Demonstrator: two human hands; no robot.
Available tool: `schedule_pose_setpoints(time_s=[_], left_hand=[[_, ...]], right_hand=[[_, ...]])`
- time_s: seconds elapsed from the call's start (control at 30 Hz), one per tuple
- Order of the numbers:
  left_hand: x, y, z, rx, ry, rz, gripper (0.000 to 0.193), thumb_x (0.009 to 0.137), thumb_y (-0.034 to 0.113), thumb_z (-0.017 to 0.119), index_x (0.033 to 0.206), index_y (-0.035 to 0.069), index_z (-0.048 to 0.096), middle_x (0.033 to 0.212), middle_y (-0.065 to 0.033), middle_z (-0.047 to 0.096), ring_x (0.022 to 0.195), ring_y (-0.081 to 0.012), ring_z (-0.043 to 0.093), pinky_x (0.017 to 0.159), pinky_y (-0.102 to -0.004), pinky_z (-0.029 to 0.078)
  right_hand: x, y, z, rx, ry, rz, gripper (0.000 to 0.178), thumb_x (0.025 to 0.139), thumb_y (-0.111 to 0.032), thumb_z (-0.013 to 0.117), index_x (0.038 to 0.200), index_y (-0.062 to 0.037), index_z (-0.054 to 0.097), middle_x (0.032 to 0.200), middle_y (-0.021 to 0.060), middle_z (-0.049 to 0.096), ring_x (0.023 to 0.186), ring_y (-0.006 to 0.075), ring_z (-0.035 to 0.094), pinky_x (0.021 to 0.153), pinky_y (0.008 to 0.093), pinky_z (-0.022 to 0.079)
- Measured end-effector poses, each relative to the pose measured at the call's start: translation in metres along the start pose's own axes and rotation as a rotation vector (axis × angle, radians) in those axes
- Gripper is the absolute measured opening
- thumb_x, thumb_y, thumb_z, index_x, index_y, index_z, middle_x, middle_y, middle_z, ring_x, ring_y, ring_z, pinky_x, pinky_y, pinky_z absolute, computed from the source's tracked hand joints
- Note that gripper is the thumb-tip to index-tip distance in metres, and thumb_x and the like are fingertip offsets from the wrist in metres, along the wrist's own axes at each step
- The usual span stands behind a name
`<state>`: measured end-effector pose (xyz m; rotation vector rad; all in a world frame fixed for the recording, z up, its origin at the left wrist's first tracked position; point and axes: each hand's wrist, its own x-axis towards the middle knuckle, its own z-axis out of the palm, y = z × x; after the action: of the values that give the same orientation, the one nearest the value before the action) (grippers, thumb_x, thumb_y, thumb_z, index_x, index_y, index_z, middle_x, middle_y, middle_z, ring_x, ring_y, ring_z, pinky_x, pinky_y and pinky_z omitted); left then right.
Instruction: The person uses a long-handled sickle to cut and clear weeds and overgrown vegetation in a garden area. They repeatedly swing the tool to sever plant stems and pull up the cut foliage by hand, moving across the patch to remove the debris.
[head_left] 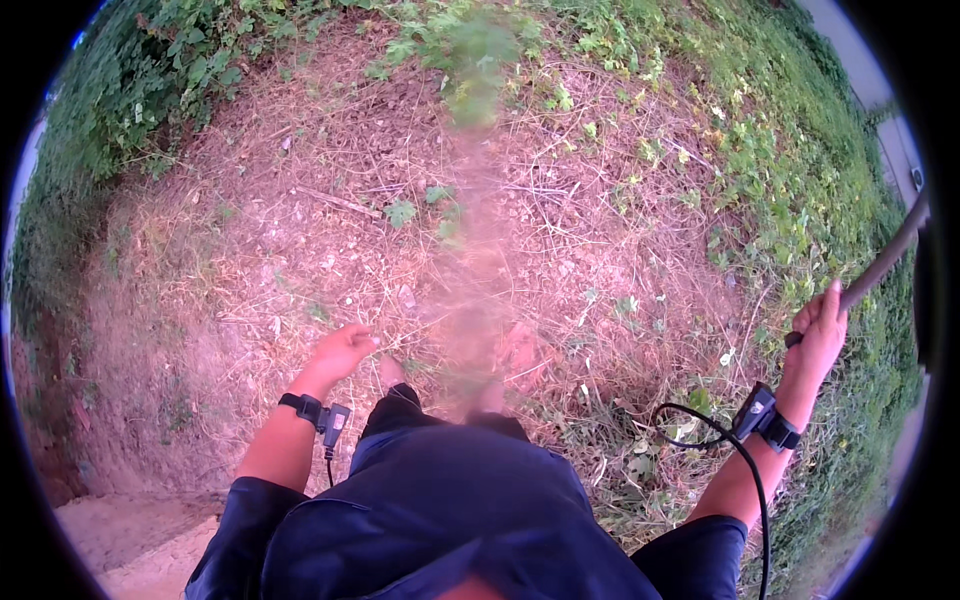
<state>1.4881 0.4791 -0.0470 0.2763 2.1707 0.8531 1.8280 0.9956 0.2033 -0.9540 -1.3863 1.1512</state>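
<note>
I stand on dry, straw-covered ground. My right hand is raised at the right edge and grips a long dark handle that runs up and out of view; its working end is hidden. My left hand hangs loose in front of me, fingers curled, holding nothing. Each wrist carries a black strap with a small device, and a black cable loops from the right one. My bare feet show below my dark blue clothing.
Green weeds and creepers ring the dry patch at the top and right. A thin stick lies on the straw ahead. Bare sandy soil lies at the lower left. A blurred vertical smear crosses the centre of the view.
</note>
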Motion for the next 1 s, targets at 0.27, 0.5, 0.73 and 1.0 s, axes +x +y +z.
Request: schedule_pose_setpoints(time_s=[0.27, 0.5, 0.73, 1.0], left_hand=[[-0.013, 0.135, -0.016, -0.593, -0.307, 0.517, 0.066, 0.094, 0.027, 0.066, 0.145, 0.001, 0.034, 0.137, -0.0179, 0.051, 0.126, -0.0266, 0.052, 0.102, -0.0397, 0.044], [-0.010, 0.152, -0.005, -1.321, -0.302, 0.391, 0.043, 0.095, 0.025, 0.065, 0.128, 0.006, 0.047, 0.119, -0.0152, 0.060, 0.110, -0.0285, 0.061, 0.094, -0.0439, 0.049], [0.010, 0.112, -0.043, -1.198, 0.338, 0.281, 0.011, 0.096, 0.011, 0.060, 0.099, 0.010, 0.050, 0.074, -0.0004, 0.051, 0.062, -0.0125, 0.052, 0.057, -0.0303, 0.052], [0.017, -0.004, -0.116, -0.824, 0.708, 0.222, 0.012, 0.094, 0.012, 0.061, 0.098, 0.007, 0.051, 0.069, 0.0000, 0.050, 0.050, -0.0095, 0.047, 0.047, -0.0250, 0.045]], right_hand=[[-0.167, 0.060, 0.180, -0.216, -0.805, 0.354, 0.021, 0.095, -0.026, 0.065, 0.087, -0.0097, 0.055, 0.063, -0.0078, 0.049, 0.050, 0.0019, 0.045, 0.042, 0.0201, 0.036], [-0.282, 0.097, 0.242, -0.477, -1.295, 0.283, 0.039, 0.089, -0.037, 0.068, 0.107, -0.0023, 0.063, 0.086, 0.0094, 0.068, 0.076, 0.0254, 0.066, 0.070, 0.0386, 0.052], [-0.259, 0.142, 0.186, -0.570, -1.594, 0.236, 0.066, 0.088, -0.044, 0.067, 0.139, -0.0059, 0.048, 0.128, 0.0188, 0.060, 0.111, 0.0310, 0.062, 0.099, 0.0388, 0.047], [-0.310, 0.206, -0.104, -0.516, -1.837, 1.422, 0.068, 0.086, -0.051, 0.063, 0.139, -0.0101, 0.051, 0.137, 0.0138, 0.057, 0.135, 0.0288, 0.045, 0.116, 0.0471, 0.025]])
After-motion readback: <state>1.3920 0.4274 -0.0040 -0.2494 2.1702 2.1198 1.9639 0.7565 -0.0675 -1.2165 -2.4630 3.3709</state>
